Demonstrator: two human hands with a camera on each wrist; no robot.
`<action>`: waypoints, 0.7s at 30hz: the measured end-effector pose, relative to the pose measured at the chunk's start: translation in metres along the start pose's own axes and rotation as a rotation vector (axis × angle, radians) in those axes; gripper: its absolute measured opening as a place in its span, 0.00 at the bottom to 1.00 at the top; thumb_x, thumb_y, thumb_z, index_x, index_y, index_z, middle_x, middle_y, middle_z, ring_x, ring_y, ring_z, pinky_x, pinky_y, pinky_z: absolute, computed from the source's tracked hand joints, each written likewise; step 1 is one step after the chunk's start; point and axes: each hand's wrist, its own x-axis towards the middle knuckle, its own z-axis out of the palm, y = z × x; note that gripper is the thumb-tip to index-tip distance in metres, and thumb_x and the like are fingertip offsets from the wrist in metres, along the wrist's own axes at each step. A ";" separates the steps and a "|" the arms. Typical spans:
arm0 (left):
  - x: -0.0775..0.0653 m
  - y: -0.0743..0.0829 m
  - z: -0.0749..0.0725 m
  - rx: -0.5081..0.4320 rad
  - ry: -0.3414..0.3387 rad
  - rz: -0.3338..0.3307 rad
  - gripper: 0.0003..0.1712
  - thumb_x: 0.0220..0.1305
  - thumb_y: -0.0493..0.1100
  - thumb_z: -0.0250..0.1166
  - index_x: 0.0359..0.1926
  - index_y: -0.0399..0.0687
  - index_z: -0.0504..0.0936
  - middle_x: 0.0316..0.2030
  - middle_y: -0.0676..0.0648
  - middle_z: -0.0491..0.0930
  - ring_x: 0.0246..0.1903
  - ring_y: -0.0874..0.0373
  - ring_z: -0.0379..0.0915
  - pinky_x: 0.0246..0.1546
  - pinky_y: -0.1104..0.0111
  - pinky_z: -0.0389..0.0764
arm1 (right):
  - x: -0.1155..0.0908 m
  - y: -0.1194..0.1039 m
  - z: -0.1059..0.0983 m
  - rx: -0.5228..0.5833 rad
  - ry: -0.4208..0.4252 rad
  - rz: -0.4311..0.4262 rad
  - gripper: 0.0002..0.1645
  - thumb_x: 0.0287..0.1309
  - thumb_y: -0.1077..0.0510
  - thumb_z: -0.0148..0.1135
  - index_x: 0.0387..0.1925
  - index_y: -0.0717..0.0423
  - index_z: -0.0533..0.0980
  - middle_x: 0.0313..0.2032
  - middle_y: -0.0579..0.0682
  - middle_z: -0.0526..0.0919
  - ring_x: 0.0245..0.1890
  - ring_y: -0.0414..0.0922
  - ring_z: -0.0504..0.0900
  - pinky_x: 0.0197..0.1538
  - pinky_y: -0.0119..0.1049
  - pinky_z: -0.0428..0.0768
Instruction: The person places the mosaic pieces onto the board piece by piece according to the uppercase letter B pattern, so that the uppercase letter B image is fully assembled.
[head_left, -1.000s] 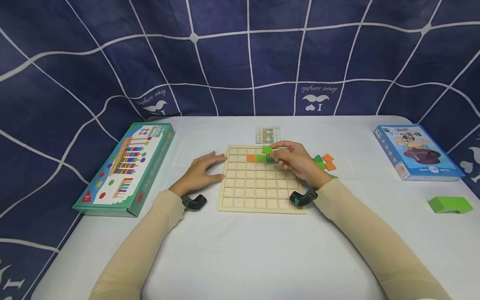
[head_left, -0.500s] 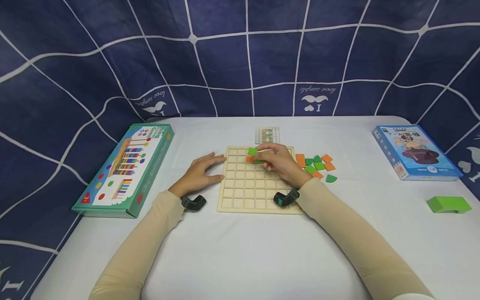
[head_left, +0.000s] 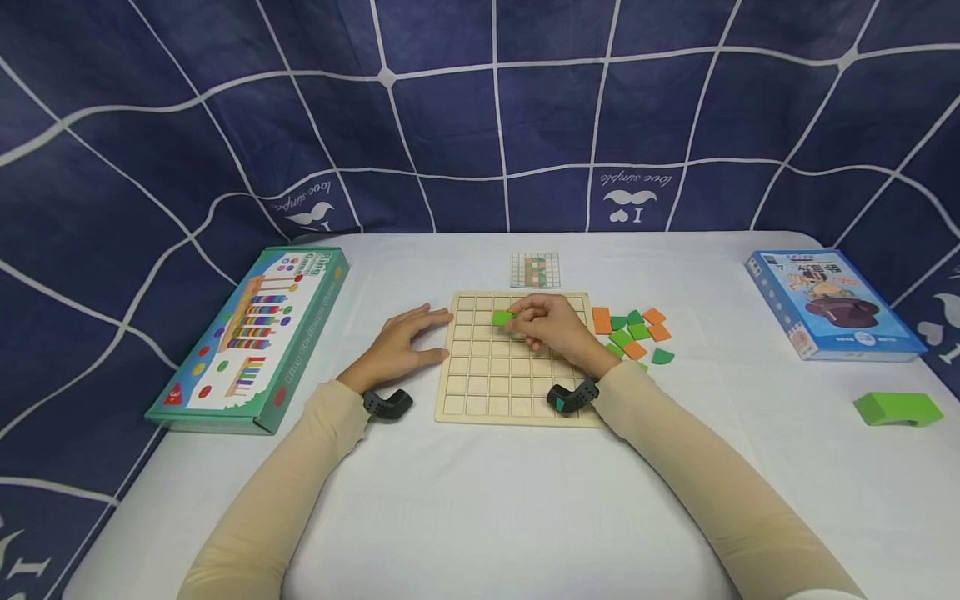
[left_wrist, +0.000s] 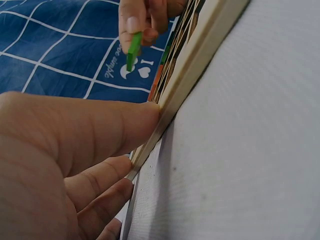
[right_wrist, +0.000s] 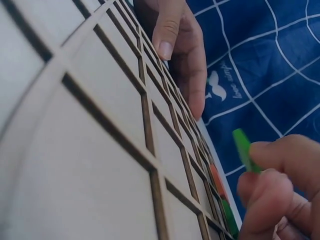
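On the worktop (head_left: 517, 508), below the right hand (head_left: 557, 323), fingers pinching a green tile (left_wrist: 133, 52), a wooden grid board (head_left: 500, 367) touches the spread left hand (head_left: 397, 346).

Matt wooden grid board (head_left: 500, 366) on finely textured cloth (head_left: 480, 500)
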 end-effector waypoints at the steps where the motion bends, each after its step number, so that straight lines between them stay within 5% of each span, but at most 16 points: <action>1: 0.000 0.000 0.000 0.000 0.000 -0.001 0.38 0.70 0.49 0.73 0.77 0.46 0.75 0.80 0.43 0.68 0.84 0.41 0.49 0.83 0.40 0.42 | 0.000 0.001 0.000 -0.020 -0.003 -0.001 0.17 0.69 0.68 0.71 0.56 0.70 0.81 0.31 0.48 0.85 0.21 0.38 0.77 0.24 0.25 0.79; 9: 0.000 0.002 0.000 -0.014 0.001 -0.010 0.38 0.70 0.49 0.73 0.77 0.46 0.75 0.80 0.43 0.67 0.84 0.41 0.48 0.83 0.40 0.41 | 0.001 0.004 -0.003 -0.217 -0.032 -0.053 0.16 0.65 0.66 0.74 0.52 0.69 0.83 0.28 0.49 0.84 0.19 0.40 0.78 0.25 0.27 0.81; 21: 0.001 0.000 -0.001 -0.008 -0.002 -0.005 0.38 0.69 0.48 0.73 0.77 0.46 0.75 0.80 0.43 0.67 0.84 0.42 0.48 0.83 0.41 0.41 | 0.001 0.004 0.002 -0.298 -0.040 -0.074 0.15 0.65 0.67 0.73 0.52 0.70 0.84 0.25 0.49 0.82 0.16 0.39 0.77 0.25 0.28 0.82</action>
